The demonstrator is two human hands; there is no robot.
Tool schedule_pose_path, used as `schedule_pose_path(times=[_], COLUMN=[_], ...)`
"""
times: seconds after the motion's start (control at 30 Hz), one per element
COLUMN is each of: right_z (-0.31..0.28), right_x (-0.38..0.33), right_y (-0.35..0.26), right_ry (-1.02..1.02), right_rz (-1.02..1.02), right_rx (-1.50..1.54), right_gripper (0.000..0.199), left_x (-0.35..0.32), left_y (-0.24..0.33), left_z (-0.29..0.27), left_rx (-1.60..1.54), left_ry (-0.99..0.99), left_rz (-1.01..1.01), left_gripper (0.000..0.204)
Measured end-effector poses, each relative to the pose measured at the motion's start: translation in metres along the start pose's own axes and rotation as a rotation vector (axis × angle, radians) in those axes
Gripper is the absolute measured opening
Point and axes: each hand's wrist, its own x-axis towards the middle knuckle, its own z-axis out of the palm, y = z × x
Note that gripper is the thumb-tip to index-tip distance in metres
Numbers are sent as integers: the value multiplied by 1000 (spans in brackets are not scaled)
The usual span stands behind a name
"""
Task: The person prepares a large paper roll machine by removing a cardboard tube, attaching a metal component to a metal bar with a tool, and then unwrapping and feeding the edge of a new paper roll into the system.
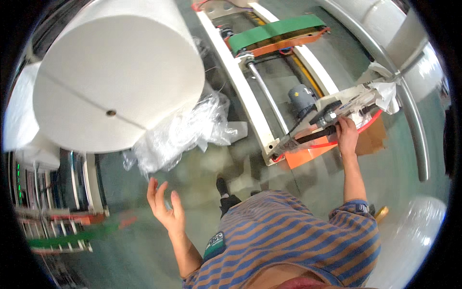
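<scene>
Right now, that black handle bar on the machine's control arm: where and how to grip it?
Grip the black handle bar mid-length, wrapping from above on the person's side. It runs nearly level and sticks out from the control arm, as the right hand on its end shows. The left hand hangs open, empty.

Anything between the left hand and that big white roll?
Nothing solid: the left hand is open in the air below the white roll. Only crumpled clear plastic wrap hangs from the roll's lower edge, just above the fingertips.

The roll (118,72) looks matt white paper or cloth; the wrap (185,130) beneath is glossy crinkled plastic. The rod (267,98) is shiny metal, the belt (276,29) matt green.
</scene>
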Motion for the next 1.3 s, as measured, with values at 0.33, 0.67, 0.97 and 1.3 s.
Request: schedule_pose_path(times=[0.33, 0.67, 0.97, 1.3], right_z=[-147, -176, -118, -45], right_x=[-7, 186, 380, 518], right_y=[-98, -184, -159, -68], right_ry=[729, 432, 135, 393], right_rz=[319, 102, 89, 262], right_rx=[-112, 503, 805, 281], right_gripper=[8, 15, 18, 22], left_x=[211, 340, 454, 659], left_y=[-50, 147, 280, 402], left_z=[129, 242, 324, 479], left_rx=[-467, -1123, -1286, -825], left_ry=[-304, -472, -1269, -676], left_rz=[299, 891, 840, 1430], left_gripper=[29, 56, 21, 20])
